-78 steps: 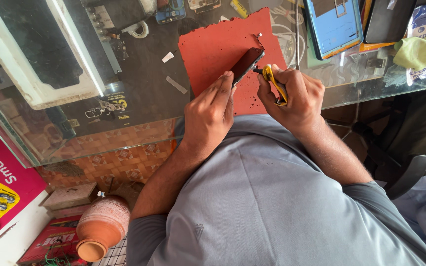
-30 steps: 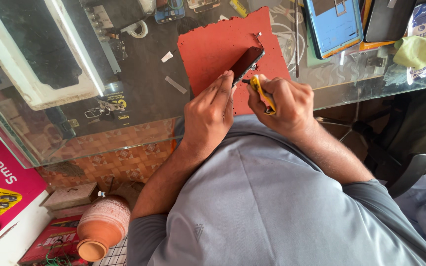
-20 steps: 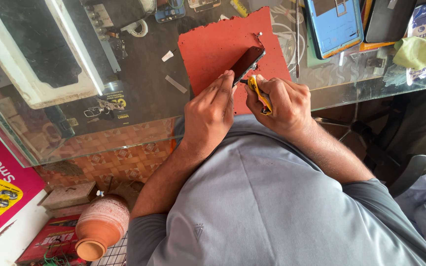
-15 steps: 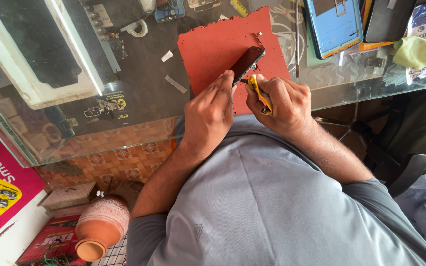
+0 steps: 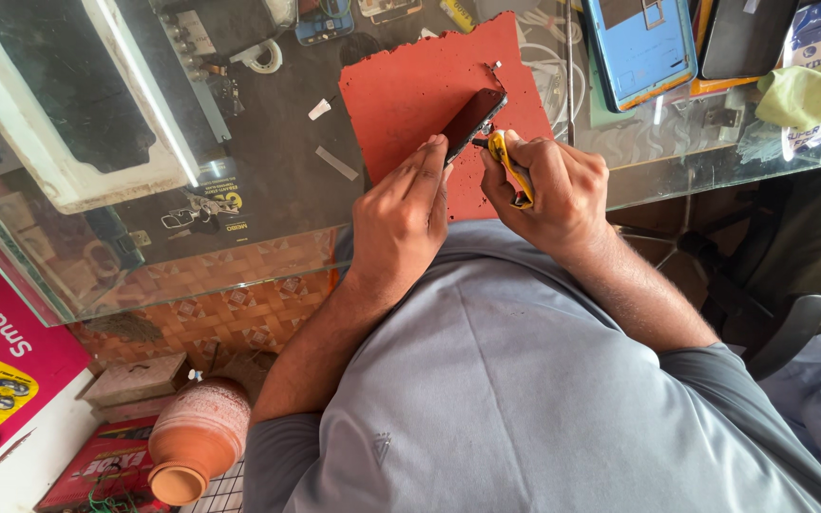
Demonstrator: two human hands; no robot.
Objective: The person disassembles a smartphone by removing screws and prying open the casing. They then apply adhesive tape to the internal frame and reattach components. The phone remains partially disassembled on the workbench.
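Observation:
A small black phone part [image 5: 472,122] lies tilted on a red work mat [image 5: 401,100] on the glass counter. My left hand [image 5: 401,214] rests on the mat with its fingertips pressing the near end of the black part. My right hand [image 5: 548,190] is closed around a yellow-handled tool [image 5: 507,166], whose tip touches the part's right edge.
A blue-cased phone [image 5: 640,43], a dark phone [image 5: 743,36] and a green cloth [image 5: 810,90] lie at the far right of the glass counter [image 5: 268,190]. A white frame [image 5: 68,104] sits left. A clay pot [image 5: 197,442] stands on the floor.
My right hand with the yellow tool has shifted left, closer to the black part, and its tip now meets the part's edge. My left hand has stayed put.

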